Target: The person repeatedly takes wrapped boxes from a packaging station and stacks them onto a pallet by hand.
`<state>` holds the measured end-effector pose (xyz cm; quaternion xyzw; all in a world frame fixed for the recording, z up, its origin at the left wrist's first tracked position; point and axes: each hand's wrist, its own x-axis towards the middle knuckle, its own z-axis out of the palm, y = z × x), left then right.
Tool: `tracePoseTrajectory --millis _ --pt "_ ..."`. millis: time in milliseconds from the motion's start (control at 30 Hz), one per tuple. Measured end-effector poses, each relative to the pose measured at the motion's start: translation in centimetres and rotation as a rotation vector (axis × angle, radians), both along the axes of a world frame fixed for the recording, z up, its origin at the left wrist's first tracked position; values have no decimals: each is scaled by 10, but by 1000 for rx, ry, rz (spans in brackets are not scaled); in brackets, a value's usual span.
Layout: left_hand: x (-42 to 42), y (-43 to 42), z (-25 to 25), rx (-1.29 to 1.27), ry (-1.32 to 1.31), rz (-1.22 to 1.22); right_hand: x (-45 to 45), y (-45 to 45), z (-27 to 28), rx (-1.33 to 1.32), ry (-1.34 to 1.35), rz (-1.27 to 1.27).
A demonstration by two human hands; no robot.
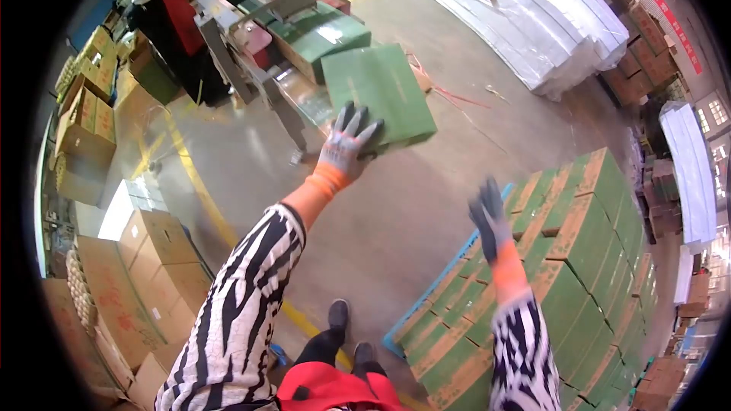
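Observation:
My left hand, in a grey glove with an orange cuff, touches the near left side of a green box. That box is tilted at the end of a metal machine. Behind it, another green box lies on the machine. My right hand, gloved the same way and slightly blurred, is in the air with its fingers extended and nothing in it. It is beside a large stack of green boxes with brown tape at the lower right.
A co-worker in a red apron stands at the upper left by the machine. Brown cartons are piled at the lower left. Wrapped white bundles lie at the upper right. Pink strapping trails on the floor.

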<state>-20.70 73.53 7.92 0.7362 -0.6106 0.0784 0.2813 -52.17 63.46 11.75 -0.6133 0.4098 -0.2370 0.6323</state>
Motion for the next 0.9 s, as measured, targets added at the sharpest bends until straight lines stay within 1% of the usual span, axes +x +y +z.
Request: tracePoseTrajectory --millis 33,67,100,167,200,233,267,300,333,367,400,433,467,500,533,567,633,667,700,733,800,867,900 --pt "6 9 7 -50 59 -38 36 -28 -33 143 -82 -6" --pt "13 14 12 -21 114 -57 72 -49 -60 282 -164 -3" --pt "21 17 12 14 76 -72 107 -59 -79 472 -191 -88" --pt "24 25 19 145 21 -109 148 -71 -82 796 -430 177" --pt "23 30 26 199 19 -111 154 -63 -82 684 -302 186" --pt "26 31 23 201 -22 -132 155 -58 -79 558 -174 200" --pt "23 33 25 42 216 -21 158 -58 -74 420 -41 217" --pt "20 35 30 -120 449 93 154 -51 -48 408 -31 217" --pt "24 33 31 -255 686 183 144 -45 -45 370 -59 222" --pt "23 36 35 -230 1070 259 126 -48 -63 419 -99 294" --pt "18 42 38 -217 1450 334 119 -37 -51 503 -109 301" --pt "5 57 33 -231 1661 391 116 -28 -57 481 -8 323" --pt "-2 69 33 -308 1679 503 123 -24 -37 461 -51 445" --pt "-2 79 50 -311 1830 653 144 -36 -26 354 21 619" --pt "-3 91 46 -408 1795 760 164 -49 -16 253 93 781" --pt "-2 97 57 -458 1871 842 191 -68 -8 135 160 947" --pt "8 108 44 -690 1960 906 262 -112 6 -19 228 757" --pt "18 109 54 -748 1991 905 313 -145 9 -221 193 664" --pt "28 104 67 -806 2024 901 362 -171 19 -317 -18 450" --pt "40 90 84 -867 1946 896 411 -206 -4 -569 202 389" --pt "70 82 76 -901 1809 947 485 -239 15 -523 226 379" --pt "95 91 44 -905 1730 1011 500 -255 -9 -445 400 643" --pt "104 88 38 -852 1608 1078 501 -250 -8 -395 491 768"
